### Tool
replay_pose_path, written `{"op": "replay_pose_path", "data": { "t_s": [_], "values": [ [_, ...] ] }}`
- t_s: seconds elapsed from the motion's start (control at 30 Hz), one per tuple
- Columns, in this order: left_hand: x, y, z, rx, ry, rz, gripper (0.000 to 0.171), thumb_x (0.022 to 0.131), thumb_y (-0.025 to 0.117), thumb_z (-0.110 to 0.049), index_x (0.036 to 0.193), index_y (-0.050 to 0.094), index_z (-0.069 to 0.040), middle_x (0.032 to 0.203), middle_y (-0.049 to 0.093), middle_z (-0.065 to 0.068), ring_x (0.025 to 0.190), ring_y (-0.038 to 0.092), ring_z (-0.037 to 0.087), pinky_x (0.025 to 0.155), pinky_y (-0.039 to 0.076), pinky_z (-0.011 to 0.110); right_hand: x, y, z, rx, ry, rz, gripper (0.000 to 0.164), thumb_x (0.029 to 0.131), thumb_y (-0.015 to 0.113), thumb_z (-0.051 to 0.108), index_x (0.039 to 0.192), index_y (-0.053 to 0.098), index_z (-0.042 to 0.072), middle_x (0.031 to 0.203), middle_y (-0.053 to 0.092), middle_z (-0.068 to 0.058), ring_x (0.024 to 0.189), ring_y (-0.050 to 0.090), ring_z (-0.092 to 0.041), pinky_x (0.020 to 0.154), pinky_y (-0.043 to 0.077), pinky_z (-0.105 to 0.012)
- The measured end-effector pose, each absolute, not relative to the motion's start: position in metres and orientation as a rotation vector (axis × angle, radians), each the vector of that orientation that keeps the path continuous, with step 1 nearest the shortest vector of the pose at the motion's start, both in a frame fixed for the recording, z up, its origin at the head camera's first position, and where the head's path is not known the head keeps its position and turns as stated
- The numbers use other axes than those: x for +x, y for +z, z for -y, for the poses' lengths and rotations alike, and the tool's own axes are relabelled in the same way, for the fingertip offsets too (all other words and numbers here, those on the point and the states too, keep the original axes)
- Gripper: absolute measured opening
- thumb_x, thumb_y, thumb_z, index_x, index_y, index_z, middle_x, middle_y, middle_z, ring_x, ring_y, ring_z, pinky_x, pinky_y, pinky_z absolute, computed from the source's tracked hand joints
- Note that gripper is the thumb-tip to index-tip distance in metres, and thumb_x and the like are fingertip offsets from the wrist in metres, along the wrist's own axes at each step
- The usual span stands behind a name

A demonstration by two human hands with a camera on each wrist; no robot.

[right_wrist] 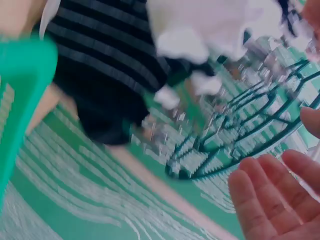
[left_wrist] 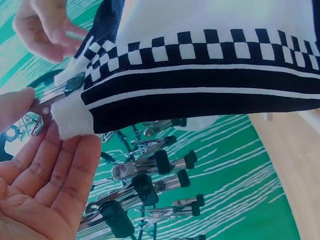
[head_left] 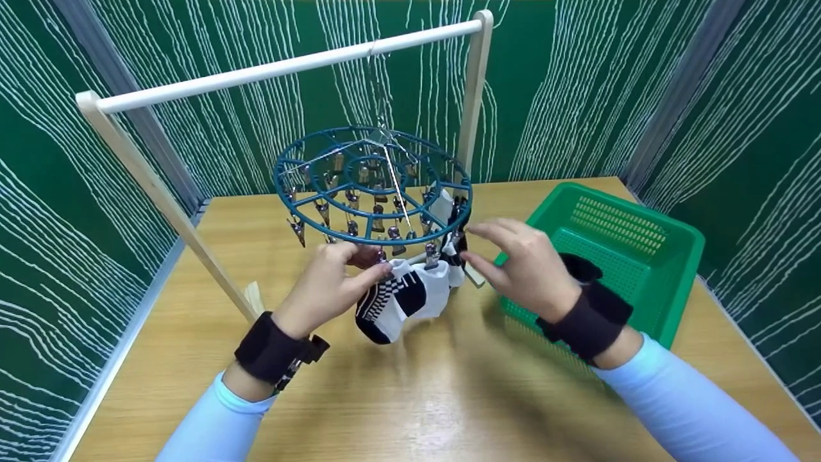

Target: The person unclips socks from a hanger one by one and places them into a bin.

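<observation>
A round teal sock hanger (head_left: 375,237) hangs by its hook, with many metal clips beneath it. My left hand (head_left: 327,276) is at its front edge, pinching a clip (left_wrist: 46,111) at the cuff of a black-and-white checkered sock (left_wrist: 200,90); the fingers lie against the cuff. Another clip (head_left: 431,255) holds white sock fabric (head_left: 438,289) beside it. My right hand (head_left: 529,263) is just right of the hanger, fingers extended and holding nothing. Dark striped socks (right_wrist: 107,42) hang near it, blurred in the right wrist view.
A white rail (head_left: 288,67) on wooden posts (head_left: 167,199) carries the hanger. To the right, a green plastic basket (head_left: 689,256) stands on the wooden table (head_left: 359,410), with a black item (head_left: 580,266) inside, partly hidden by my right wrist. Green patterned walls (head_left: 577,83) enclose the table.
</observation>
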State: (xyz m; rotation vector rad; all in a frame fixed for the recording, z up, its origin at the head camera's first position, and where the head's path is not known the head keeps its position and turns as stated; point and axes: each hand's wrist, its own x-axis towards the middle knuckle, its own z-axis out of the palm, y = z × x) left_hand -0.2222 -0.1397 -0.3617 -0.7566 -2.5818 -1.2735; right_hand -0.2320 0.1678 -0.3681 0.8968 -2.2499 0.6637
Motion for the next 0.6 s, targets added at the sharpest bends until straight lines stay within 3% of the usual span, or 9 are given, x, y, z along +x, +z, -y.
{"op": "replay_pose_path", "data": {
  "t_s": [0.17,0.6],
  "values": [
    [-0.223,-0.363,0.139,-0.743,-1.278,2.587,0.021,0.102,0.077,-0.018,0.112,0.079,0.000,0.107,0.082,0.013,0.101,0.078,0.025,0.096,0.065,0.045,-0.220,-0.386,-0.160,0.922,0.866,2.338,0.031,0.091,0.089,0.013,0.115,0.078,-0.003,0.104,0.082,-0.018,0.089,0.078,-0.029,0.079,0.068,-0.043],
    [-0.224,-0.364,0.140,-0.735,-1.265,2.558,0.020,0.102,0.077,-0.016,0.110,0.079,0.002,0.105,0.082,0.015,0.100,0.078,0.028,0.093,0.065,0.047,-0.216,-0.428,-0.135,0.996,1.114,2.473,0.025,0.093,0.088,0.014,0.112,0.079,0.000,0.101,0.082,-0.011,0.086,0.077,-0.023,0.078,0.068,-0.039]
  ]
}}
